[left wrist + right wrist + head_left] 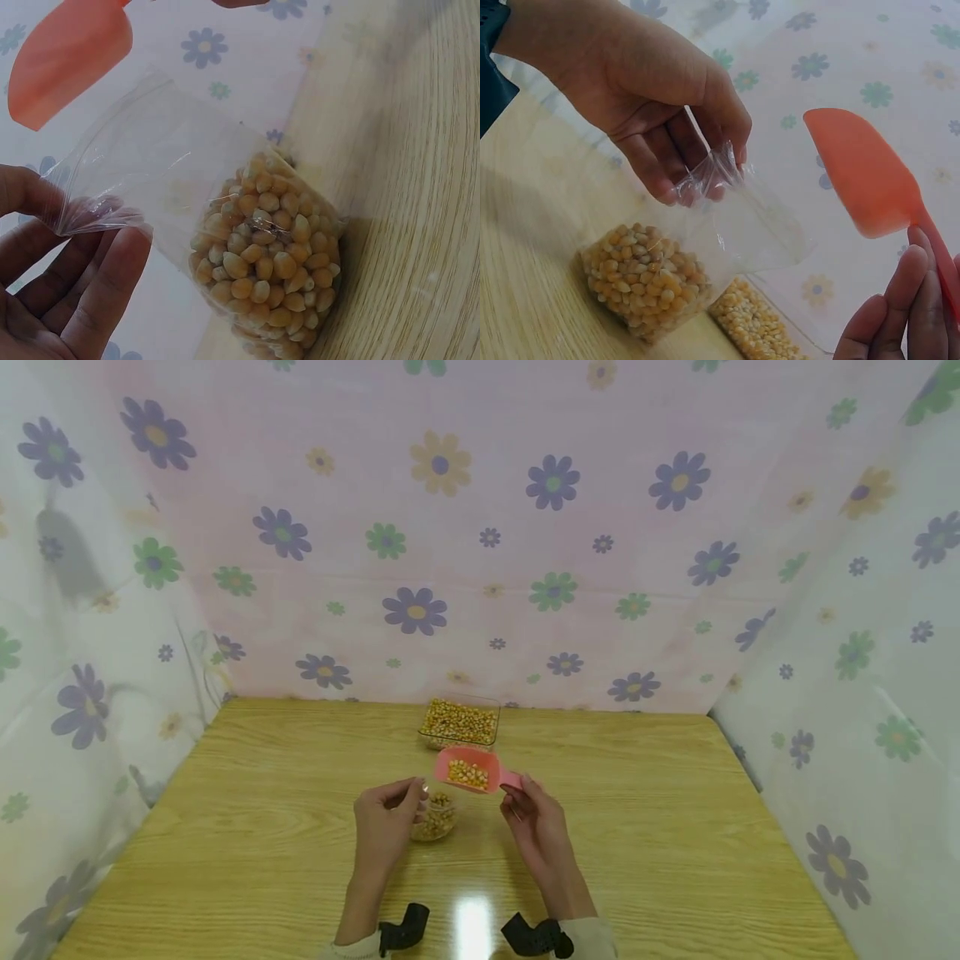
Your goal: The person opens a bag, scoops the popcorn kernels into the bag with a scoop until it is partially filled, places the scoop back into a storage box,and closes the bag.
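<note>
My left hand (386, 818) pinches the top edge of a clear plastic bag (180, 142). Corn kernels (262, 255) fill the bag's lower part, which rests on the table. In my right hand (542, 827) is the handle of a pink scoop (468, 768), held up to the right of the bag in the head view. Some kernels lie in the scoop's bowl. From the right wrist view, the scoop (866, 172) is apart from the bag (757, 232), and the left hand (675, 97) gathers the film between thumb and fingers.
A clear rectangular container (459, 724) of corn kernels stands behind the bag, near the back of the wooden table (637, 827). Flower-patterned cloth (495, 527) hangs behind the table and along both sides.
</note>
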### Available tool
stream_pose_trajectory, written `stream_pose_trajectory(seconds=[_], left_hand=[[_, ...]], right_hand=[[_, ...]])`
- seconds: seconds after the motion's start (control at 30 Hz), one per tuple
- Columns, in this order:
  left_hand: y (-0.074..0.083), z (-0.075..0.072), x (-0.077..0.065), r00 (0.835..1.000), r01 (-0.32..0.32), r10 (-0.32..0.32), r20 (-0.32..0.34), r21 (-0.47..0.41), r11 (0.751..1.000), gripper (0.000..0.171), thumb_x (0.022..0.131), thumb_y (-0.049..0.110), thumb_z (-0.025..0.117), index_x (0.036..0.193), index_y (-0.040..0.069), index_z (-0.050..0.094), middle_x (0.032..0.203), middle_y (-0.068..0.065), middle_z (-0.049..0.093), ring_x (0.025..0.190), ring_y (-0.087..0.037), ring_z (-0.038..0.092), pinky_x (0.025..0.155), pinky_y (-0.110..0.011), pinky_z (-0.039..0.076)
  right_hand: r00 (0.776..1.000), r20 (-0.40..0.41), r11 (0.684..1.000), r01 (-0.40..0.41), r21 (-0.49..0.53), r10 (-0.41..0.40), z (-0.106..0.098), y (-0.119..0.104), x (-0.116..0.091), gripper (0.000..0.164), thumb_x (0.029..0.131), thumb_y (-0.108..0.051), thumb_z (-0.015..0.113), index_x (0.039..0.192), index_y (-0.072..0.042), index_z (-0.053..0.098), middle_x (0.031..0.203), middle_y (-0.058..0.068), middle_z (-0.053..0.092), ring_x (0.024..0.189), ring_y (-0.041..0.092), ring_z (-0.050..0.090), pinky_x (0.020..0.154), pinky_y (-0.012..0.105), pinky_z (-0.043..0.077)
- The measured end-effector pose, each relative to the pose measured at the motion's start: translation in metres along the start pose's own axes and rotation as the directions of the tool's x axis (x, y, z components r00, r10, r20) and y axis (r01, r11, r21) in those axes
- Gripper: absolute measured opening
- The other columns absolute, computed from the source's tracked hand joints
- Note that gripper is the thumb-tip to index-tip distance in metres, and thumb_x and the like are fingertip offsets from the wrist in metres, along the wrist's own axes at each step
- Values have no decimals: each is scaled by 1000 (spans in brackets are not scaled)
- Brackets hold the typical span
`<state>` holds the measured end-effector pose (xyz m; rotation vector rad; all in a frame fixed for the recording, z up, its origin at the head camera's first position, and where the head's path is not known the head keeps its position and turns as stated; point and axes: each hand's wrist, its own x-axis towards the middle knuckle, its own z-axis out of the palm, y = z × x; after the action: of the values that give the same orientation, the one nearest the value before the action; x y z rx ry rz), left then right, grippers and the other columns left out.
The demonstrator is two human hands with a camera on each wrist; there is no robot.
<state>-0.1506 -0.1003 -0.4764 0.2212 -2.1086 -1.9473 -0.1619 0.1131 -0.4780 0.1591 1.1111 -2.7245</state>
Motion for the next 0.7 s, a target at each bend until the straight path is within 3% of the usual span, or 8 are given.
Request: stream_pose_trajectory(seconds=[0.37,0.7], left_hand=[[3,-1,-2,1000,1,-1,-2,23,1000,22,99,8,67,105,-12,75,83,-21,73,67,-16,70,61,-34,61],[2,0,-2,1000,-20,20,-3,29,999,22,99,7,67,104,-12,75,85,-25,72,68,-16,70,59,-29,60]], right_hand=[[995,-62,995,74,-60,-77,-1,-1,-1,28,108,-19,54,90,-14,75,87,-3,77,78,8,65,81,23,53],[983,-126,973,105,-204,-133,-3,-13,-1,26,105,-16,59,85,-12,76,83,-4,78,74,7,69,78,22,56]])
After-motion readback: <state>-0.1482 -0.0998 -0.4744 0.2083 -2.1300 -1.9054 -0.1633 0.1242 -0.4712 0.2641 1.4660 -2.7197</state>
